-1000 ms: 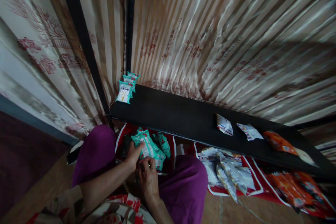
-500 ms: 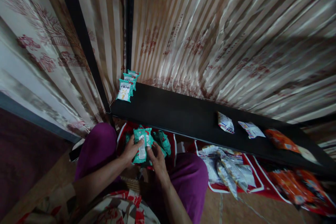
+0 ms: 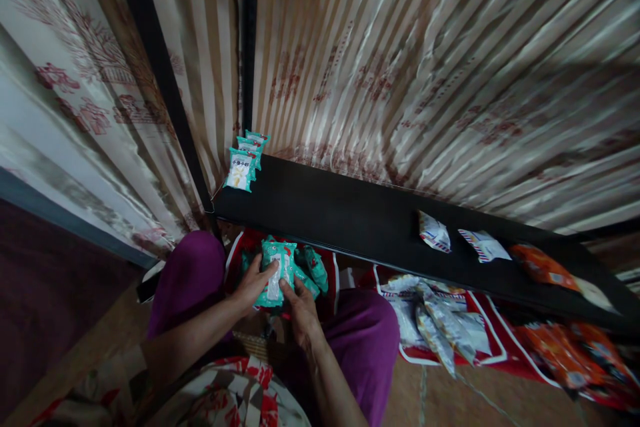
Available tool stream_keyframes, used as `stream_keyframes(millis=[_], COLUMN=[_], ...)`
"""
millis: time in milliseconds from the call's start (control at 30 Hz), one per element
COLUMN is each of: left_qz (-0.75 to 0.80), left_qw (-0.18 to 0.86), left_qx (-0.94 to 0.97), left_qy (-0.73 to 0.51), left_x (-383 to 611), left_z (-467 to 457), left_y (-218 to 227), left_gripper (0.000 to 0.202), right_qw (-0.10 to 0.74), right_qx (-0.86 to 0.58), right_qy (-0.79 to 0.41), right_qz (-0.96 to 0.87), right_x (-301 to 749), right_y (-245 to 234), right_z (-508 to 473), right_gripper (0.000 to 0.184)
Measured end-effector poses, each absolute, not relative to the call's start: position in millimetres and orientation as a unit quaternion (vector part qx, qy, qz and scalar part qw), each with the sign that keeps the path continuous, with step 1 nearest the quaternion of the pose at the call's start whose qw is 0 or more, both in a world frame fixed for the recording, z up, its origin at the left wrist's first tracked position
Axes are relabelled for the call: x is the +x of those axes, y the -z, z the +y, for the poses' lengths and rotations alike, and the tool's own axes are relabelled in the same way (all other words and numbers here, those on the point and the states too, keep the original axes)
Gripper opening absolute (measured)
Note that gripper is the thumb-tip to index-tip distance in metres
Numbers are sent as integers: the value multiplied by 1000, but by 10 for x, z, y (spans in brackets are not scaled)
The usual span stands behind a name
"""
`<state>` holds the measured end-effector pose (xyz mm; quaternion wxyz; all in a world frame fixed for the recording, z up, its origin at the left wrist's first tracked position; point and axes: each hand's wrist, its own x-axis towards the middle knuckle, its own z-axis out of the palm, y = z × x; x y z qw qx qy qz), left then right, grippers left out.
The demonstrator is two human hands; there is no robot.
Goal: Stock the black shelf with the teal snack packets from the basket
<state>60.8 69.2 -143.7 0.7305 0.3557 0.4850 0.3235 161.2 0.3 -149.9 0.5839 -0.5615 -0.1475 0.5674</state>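
Observation:
Between my knees, my left hand [image 3: 254, 285] and my right hand [image 3: 300, 307] hold a green snack packet [image 3: 278, 267] from its two sides, with the printed label side up. My left thumb lies across its face; the right thumb presses near its lower right edge. Beneath it, more green snack packets [image 3: 314, 267] lie in a red bag with white trim [image 3: 331, 300]. A short row of green and white snack packets [image 3: 241, 170] stands at the left end of the black shelf [image 3: 330, 207].
On the shelf's right part lie two white striped packets [image 3: 434, 232] and an orange packet [image 3: 545, 267]. Below it, a red bag [image 3: 493, 355] holds silvery packets [image 3: 445, 323], and orange packets [image 3: 560, 350] fill another. Curtains hang behind; a black post [image 3: 165, 87] rises at left.
My right hand has closed in on the packet's lower right side. The packet has shifted slightly and both hands now grip it. The whole view has moved a little.

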Motion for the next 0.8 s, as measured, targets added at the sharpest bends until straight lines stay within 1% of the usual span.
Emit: stream_keyframes(millis=[300, 433, 667, 800], left_qz=[528, 520, 561, 565], left_qw=[700, 703, 671, 660], left_qx=[369, 365, 342, 346], left_qy=[-307, -319, -343, -355], left_x=[575, 573, 598, 597], left_z=[608, 561, 538, 544], left_y=[1524, 1538, 1647, 1712], left_gripper=[59, 59, 62, 59], right_qw=[596, 603, 589, 582], right_qx=[-564, -555, -579, -589], right_qy=[-556, -558, -551, -552], right_qz=[-133, -130, -122, -105], right_x=[1539, 1527, 1525, 1500], right_y=[1381, 1400, 1404, 1358], right_z=[-10, -16, -14, -13], right_gripper=[50, 50, 55, 59])
